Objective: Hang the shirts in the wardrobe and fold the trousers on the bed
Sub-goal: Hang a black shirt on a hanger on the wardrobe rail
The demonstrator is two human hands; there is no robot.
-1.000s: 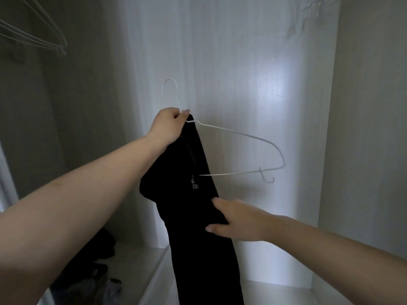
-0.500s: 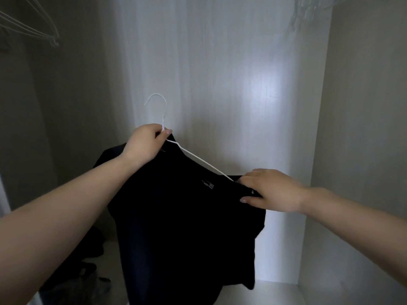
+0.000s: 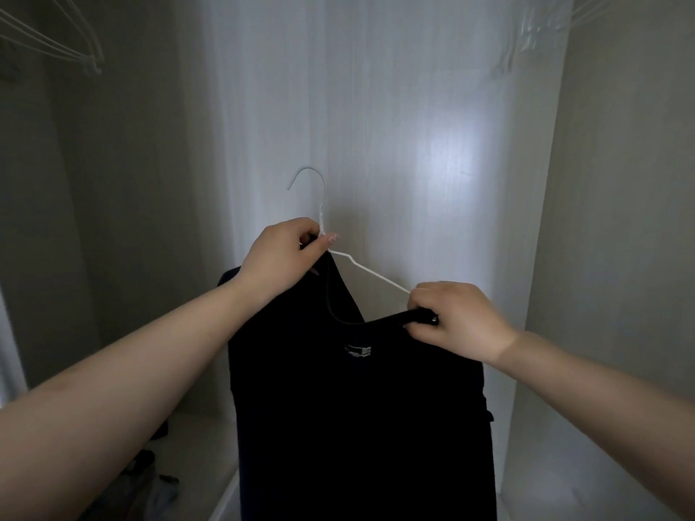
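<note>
Hands both busy: your left hand (image 3: 280, 257) grips the white hanger (image 3: 370, 274) at its neck. Your right hand (image 3: 457, 321) pinches the black shirt (image 3: 357, 408) collar, inside the wardrobe (image 3: 376, 107).

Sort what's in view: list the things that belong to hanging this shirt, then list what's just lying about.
In the job:
- black shirt, collar pinched by the right hand
- white wire hanger, neck gripped by the left hand

Lying about:
- spare white hangers, upper left
- more hangers, upper right
- dark clothes on the wardrobe floor, lower left
</note>
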